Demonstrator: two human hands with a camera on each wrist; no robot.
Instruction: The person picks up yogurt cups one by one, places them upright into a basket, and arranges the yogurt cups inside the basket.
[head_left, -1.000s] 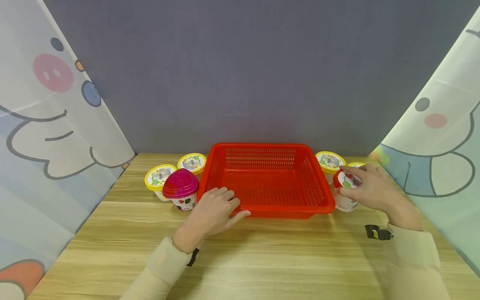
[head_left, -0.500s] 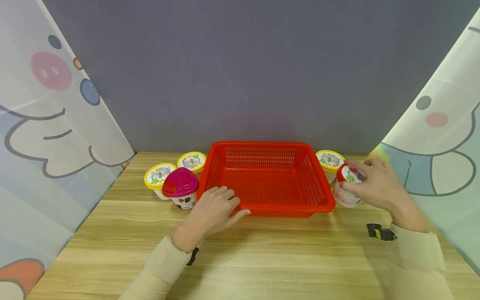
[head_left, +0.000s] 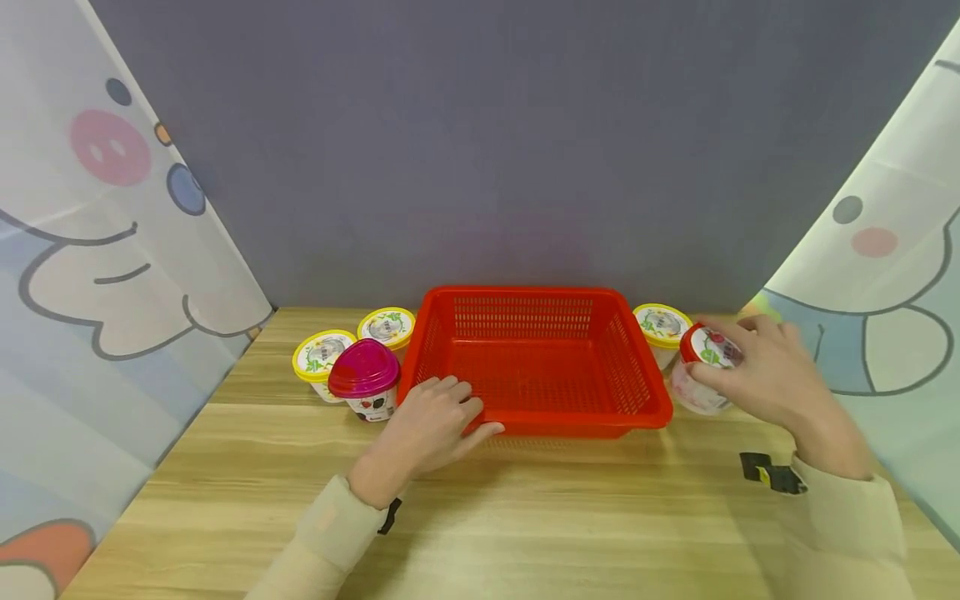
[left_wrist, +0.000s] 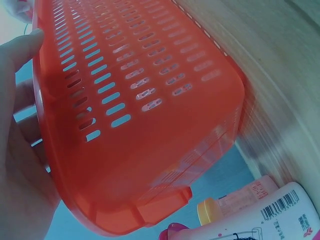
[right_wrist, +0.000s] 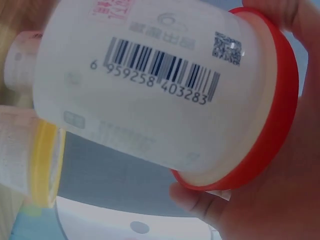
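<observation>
My left hand (head_left: 438, 421) grips the front rim of a red plastic basket (head_left: 517, 423) near its left corner. In the left wrist view the thumb lies outside the basket wall (left_wrist: 150, 150) and the fingers curl over to the inside. Far to the right, my right hand (head_left: 772, 379) pinches a red-lidded tub (head_left: 702, 392) by its lid. The right wrist view has the tub's white side (right_wrist: 150, 90) with a barcode close up, fingers and thumb at opposite sides of the red lid (right_wrist: 280, 115). The tub stands slightly tilted beside the basket's right end.
Left of the basket stand two yellow-lidded tubs (head_left: 324, 354) and a tub with a magenta lid (head_left: 365, 368). Another yellow-lidded tub (head_left: 662, 325) is at the basket's back right. A grey panel (head_left: 480, 150) rises behind the wooden table (head_left: 540, 517), with printed curtains (head_left: 862, 275) on both sides.
My right hand has shifted a little to the right with the red-lidded tub, widening the gap to the basket. A yellow lid behind it is now covered. The left hand stays put.
</observation>
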